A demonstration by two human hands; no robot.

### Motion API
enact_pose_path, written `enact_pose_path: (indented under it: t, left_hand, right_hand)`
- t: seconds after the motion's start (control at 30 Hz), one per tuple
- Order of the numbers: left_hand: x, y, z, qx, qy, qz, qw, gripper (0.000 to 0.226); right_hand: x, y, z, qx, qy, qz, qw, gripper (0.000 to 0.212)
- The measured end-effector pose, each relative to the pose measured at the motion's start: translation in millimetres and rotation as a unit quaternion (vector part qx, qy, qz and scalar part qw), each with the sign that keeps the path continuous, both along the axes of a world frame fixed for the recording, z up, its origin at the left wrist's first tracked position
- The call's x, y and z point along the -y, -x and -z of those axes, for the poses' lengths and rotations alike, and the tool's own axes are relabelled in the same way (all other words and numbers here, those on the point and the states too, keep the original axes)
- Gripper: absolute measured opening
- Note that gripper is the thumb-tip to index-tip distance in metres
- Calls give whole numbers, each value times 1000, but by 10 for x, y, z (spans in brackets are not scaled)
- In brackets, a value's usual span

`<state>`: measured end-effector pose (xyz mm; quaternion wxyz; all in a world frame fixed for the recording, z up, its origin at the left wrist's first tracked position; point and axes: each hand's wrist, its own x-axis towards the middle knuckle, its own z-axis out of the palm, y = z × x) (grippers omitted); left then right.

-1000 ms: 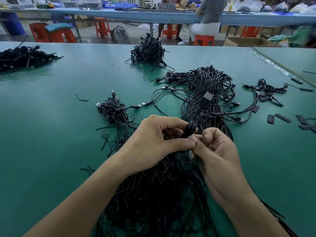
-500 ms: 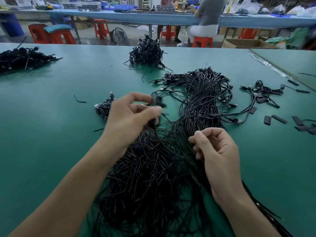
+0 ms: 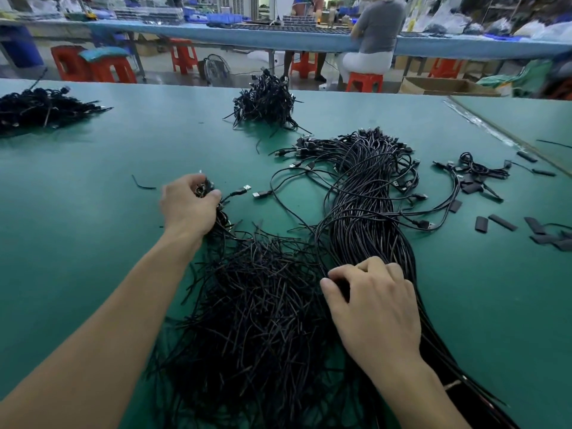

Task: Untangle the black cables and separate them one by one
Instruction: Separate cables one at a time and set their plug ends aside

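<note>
A big tangle of black cables [image 3: 368, 193] with USB plugs lies across the green table [image 3: 93, 243] and runs toward me on the right. Loose black cable ends [image 3: 257, 311] fan out between my arms. My left hand [image 3: 188, 205] is down at the small cable bundle [image 3: 206, 185] on the left, fingers curled round a black cable there. My right hand [image 3: 374, 305] lies on the near part of the big tangle, its thumb and fingers pinching strands.
Another black cable pile [image 3: 266, 100] sits at the table's far middle and one [image 3: 40, 106] at the far left. Short black sleeve pieces [image 3: 501, 222] and a small cable knot [image 3: 473, 171] lie at the right. A seated person [image 3: 374, 35] works at the back bench.
My left hand carried a single cable away from my right hand, leftward and down onto the small bundle. My right hand dropped onto the big tangle and took hold of strands.
</note>
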<state>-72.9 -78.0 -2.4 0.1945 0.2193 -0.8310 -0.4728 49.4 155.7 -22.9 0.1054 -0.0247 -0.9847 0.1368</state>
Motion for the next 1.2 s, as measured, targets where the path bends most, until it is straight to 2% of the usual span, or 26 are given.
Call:
enact_pose_path:
  t: [0.07, 0.1, 0.2, 0.3, 0.4, 0.6, 0.83, 0.97, 1.03, 1.1, 1.2]
  left_hand:
    - [-132, -107, -43, -6, 122, -18, 992, 44]
    - [-207, -172, -76, -25, 151, -3, 988, 41]
    - [-399, -354, -165, -74, 156, 140, 975, 23]
    - [-534, -509, -218, -43, 135, 274, 951, 23]
    - [-613, -577, -204, -12, 149, 328, 933, 24]
    - [-698, -642, -186, 2, 175, 359, 917, 29]
    - [-711, -658, -187, -10, 153, 342, 927, 27]
    - [-688, -664, -187, -11, 163, 340, 926, 30]
    - [-668, -663, -184, -12, 169, 346, 923, 38]
    - [-656, -658, -161, -16, 171, 359, 918, 53]
    - [-676, -655, -136, -41, 165, 384, 908, 62]
  right_hand:
    - [24, 10, -9, 15, -14, 3, 1000, 31]
    - [31, 16, -15, 21, -14, 6, 1000, 30]
    - [41, 26, -36, 33, -8, 15, 999, 25]
    - [44, 35, -61, 46, 4, 23, 999, 22]
    - [45, 41, -72, 56, 17, 33, 998, 19]
    - [79, 61, -63, 53, -30, 35, 998, 38]
    - [57, 83, -34, 49, -12, 20, 999, 21]
    - [34, 83, -63, -37, 109, 29, 993, 8]
    - [24, 77, -83, -87, 178, 12, 980, 15]
    - [0, 62, -110, -133, 203, -28, 970, 18]
    - [-27, 40, -170, -185, 213, -109, 953, 5]
